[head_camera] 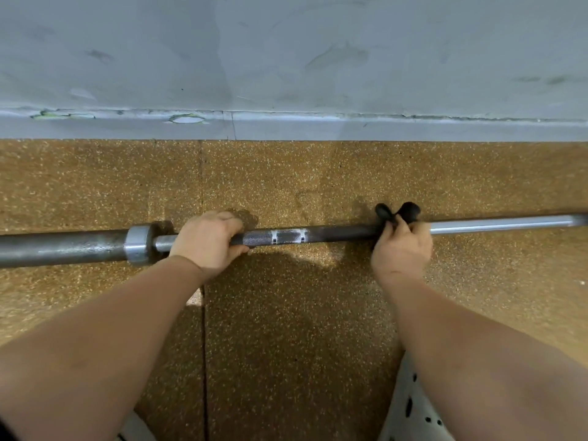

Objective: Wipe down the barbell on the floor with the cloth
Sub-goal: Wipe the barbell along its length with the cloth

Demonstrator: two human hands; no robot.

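The left hand's (208, 241) fingers (222, 221) are curled over the top of the barbell (334, 233) with the thumb tucked under it, a full grip on the shaft just right of the collar (138, 245). Right of centre in the frame, the right hand (402, 249) pinches a black cloth (397, 213) around the shaft, fingers closed on it, and 2 bunched ends of the cloth stick up beyond the knuckles. Between the 2 hands the shaft shows dark metal and a knurled patch with pale bands. Past the right hand it runs bright and silvery to the right edge. Left of the collar, the thick grey sleeve (63, 248) goes out of the frame. The bar runs level across the middle of the frame, low over the floor (286, 329) and parallel to the wall (286, 52). The floor is tan, speckled matting with a dark seam (203, 345) running up left of centre. The wall fills the top of the frame, pale grey and scuffed, and its skirting (318, 127) is chipped in the upper left. White fabric with black spots (410, 409) shows at the lower right.
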